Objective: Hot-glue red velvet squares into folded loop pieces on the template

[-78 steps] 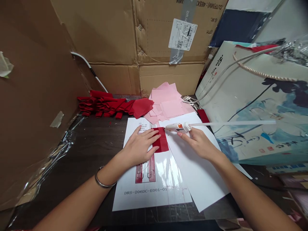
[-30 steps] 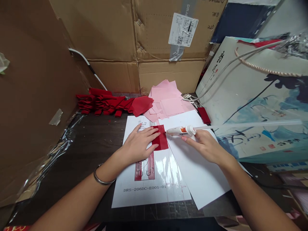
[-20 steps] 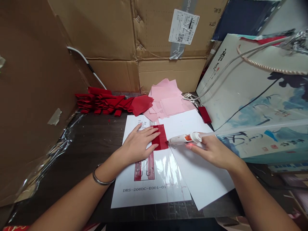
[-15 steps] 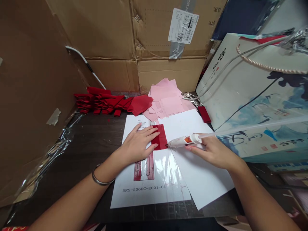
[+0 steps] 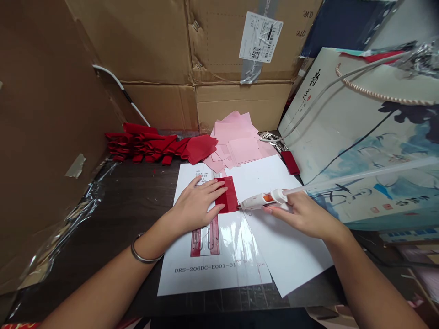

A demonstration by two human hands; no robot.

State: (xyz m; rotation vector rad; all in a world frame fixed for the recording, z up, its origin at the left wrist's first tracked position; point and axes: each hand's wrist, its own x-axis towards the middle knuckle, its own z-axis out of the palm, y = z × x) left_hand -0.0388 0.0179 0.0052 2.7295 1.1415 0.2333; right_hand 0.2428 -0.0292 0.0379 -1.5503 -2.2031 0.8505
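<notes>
My left hand [image 5: 195, 203] lies flat with its fingers spread, pressing the left part of a red fabric piece [image 5: 230, 195] onto the printed sheet. My right hand [image 5: 305, 212] is closed around a white hot glue gun [image 5: 264, 199] with an orange part on it. The gun's tip meets the right edge of the red piece, near its lower corner. A clear glue stick [image 5: 343, 180] trails out behind the gun to the right. Under my left hand the printed sheet [image 5: 192, 283] shows a picture of a red strip and a line of code.
A blank white sheet [image 5: 288, 256] overlaps the printed one. Behind are folded red fabric pieces [image 5: 144, 145], pink paper squares [image 5: 236, 135], metal clips [image 5: 272, 139] and a dark red piece [image 5: 290, 162]. Cardboard [image 5: 157, 107] walls the back and left; a printed paper bag [image 5: 346, 123] stands right.
</notes>
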